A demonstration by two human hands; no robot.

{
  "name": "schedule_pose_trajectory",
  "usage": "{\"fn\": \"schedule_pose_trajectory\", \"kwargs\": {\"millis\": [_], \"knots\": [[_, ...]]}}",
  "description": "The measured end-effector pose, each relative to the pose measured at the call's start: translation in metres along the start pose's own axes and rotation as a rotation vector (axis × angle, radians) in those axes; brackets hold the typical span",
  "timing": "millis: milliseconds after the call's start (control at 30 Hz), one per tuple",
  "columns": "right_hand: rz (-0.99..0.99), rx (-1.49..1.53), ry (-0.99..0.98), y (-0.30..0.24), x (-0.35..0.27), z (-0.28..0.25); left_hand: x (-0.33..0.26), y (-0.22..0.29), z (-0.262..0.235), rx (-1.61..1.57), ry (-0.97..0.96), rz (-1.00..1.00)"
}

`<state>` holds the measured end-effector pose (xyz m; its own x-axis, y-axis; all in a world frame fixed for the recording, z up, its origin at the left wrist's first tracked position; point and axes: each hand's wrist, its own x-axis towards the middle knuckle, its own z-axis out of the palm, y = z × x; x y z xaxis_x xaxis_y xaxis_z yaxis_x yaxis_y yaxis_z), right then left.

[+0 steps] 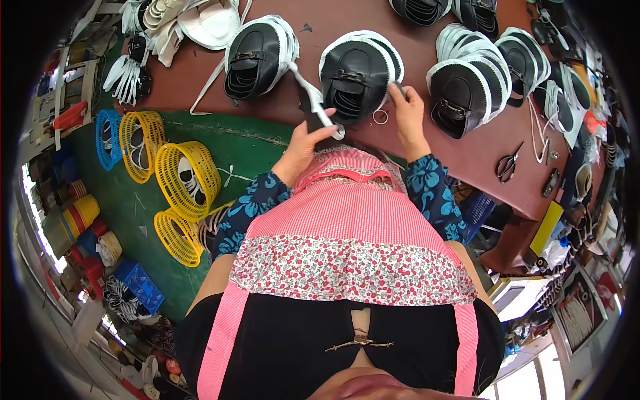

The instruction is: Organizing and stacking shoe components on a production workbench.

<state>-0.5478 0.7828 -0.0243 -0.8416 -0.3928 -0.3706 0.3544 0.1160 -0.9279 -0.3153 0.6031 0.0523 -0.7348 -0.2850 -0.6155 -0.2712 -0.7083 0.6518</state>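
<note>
My left hand [299, 152] is closed on a black shoe upper with a white edge [313, 100], held tilted and seen nearly edge-on at the table's near edge. Just beyond it lies a stack of black shoe uppers [353, 80] with white rims and a metal trim on top. At that stack's right side my right hand [408, 115] has thumb and fingers pinched together around a small dark piece, whose kind I cannot make out. Beside these fingers a thin ring [380, 117] rests against the table. Another stack of black uppers [252, 63] sits to the left.
More black uppers with white rims [460, 93] fill the right of the brown table [480, 160]. Black-handled scissors [508, 167] lie near its right edge. Cream pieces [208, 25] are piled at the far left. Yellow baskets [162, 175] and a blue basket [104, 141] stand left on the green floor.
</note>
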Motion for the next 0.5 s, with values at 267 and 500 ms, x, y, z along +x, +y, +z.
{"fn": "schedule_pose_trajectory", "kwargs": {"millis": [267,500], "knots": [[-0.049,-0.091,-0.116,-0.056,-0.054,0.047,0.001,-0.011,0.004,0.246,0.215,0.123],[0.033,0.062,-0.341,-0.082,-0.034,0.025,0.012,-0.003,0.018,0.976,-0.012,0.347]]}}
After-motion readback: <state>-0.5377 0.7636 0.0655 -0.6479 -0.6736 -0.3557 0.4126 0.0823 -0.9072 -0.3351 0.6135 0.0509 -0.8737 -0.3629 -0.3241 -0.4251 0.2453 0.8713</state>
